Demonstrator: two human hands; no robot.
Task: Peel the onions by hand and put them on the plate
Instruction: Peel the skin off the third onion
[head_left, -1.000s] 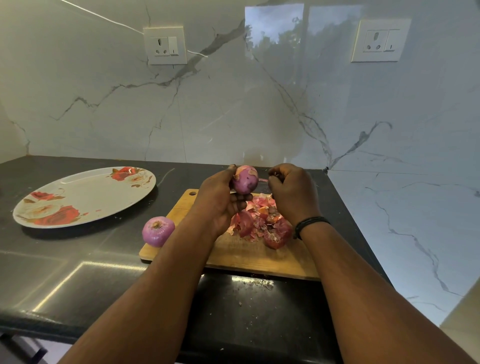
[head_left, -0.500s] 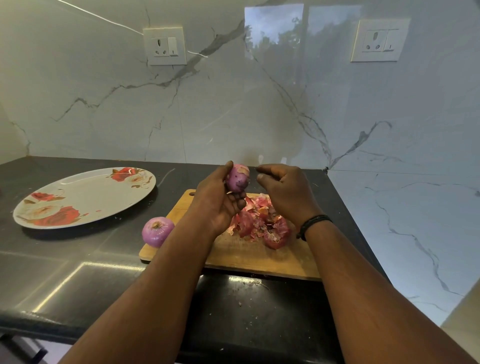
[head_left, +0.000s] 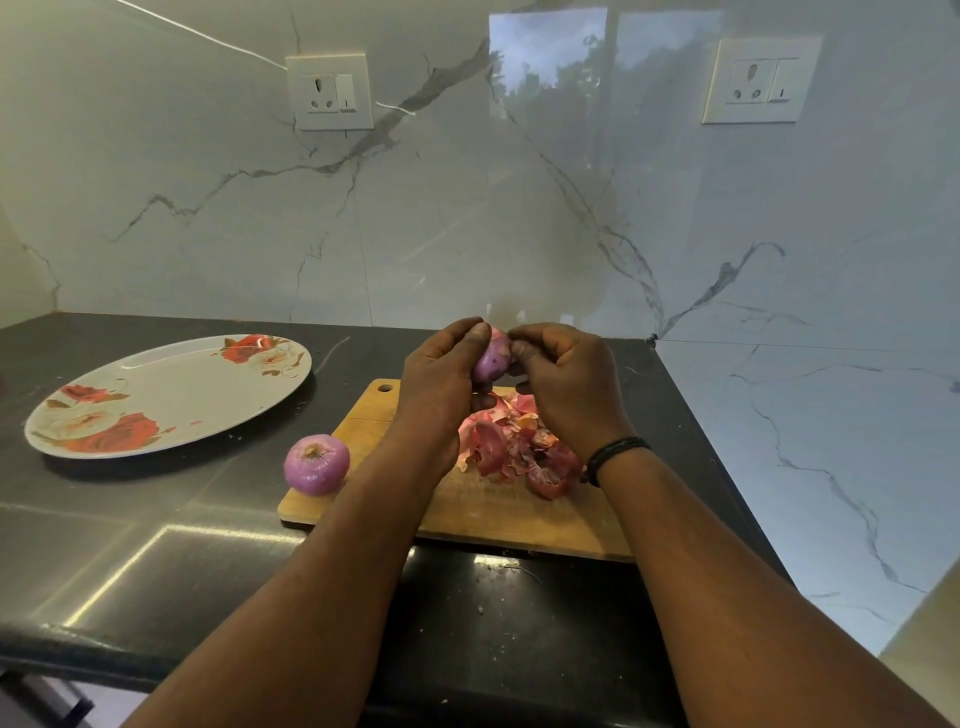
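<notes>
Black stone counter (head_left: 156, 545), lower half of frame; white marble-veined wall (head_left: 467, 208) behind, with two switched sockets, upper left (head_left: 329, 91) and upper right (head_left: 759, 80). Wooden cutting board (head_left: 493, 514), centre, bearing a heap of red onion skins (head_left: 519, 447). Left hand (head_left: 441, 374), centre frame, fingers curled round a purple onion (head_left: 492, 358) held above the board. Right hand (head_left: 566, 379), black band at wrist, fingertips pinching at the onion's top right. Second onion (head_left: 316, 464), peeled, at the board's left edge. Floral plate (head_left: 171, 395), left of frame, well apart from the hands.
</notes>
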